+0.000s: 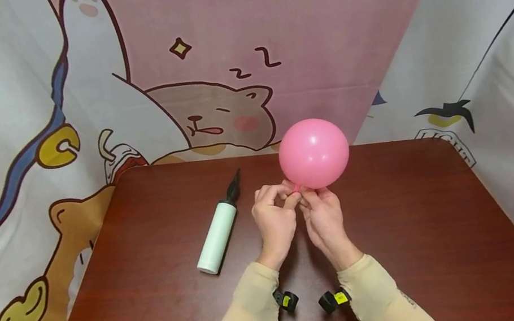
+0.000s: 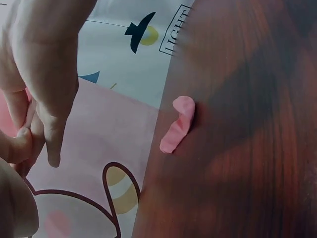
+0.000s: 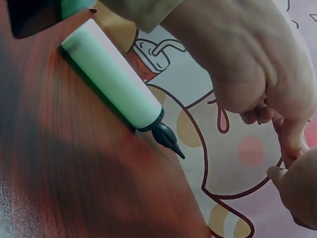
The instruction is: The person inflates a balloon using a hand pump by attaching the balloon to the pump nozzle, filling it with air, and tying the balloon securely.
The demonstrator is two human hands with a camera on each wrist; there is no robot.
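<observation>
The pump [image 1: 218,238], a pale green barrel with a black tapered nozzle [image 1: 233,190], lies on the brown table [image 1: 411,213]. Legible marking: "LIGHT" [image 2: 174,32], in a printed frame on the cloth [image 1: 322,5], far to the right of the pump. Two printed "Z" characters [image 1: 266,57] stand beyond the pump and to its right, above a drawn bear [image 1: 227,108]. The yellow labels [image 1: 341,298] on the black wrist units [image 1: 327,302], right of the pump and nearer the person, are too small to read. The inflated balloon [image 1: 314,154] is pink, round, taut and glossy; it is located to the right of the pump's nozzle. The left hand [image 1: 275,220], just right of the pump, and the right hand [image 1: 324,217], farther right, meet fingertip to fingertip, both pinching the balloon neck [image 1: 296,188]. A limp pink balloon [image 2: 184,123] lies bent on the table; its position relative to the pump cannot be determined.
</observation>
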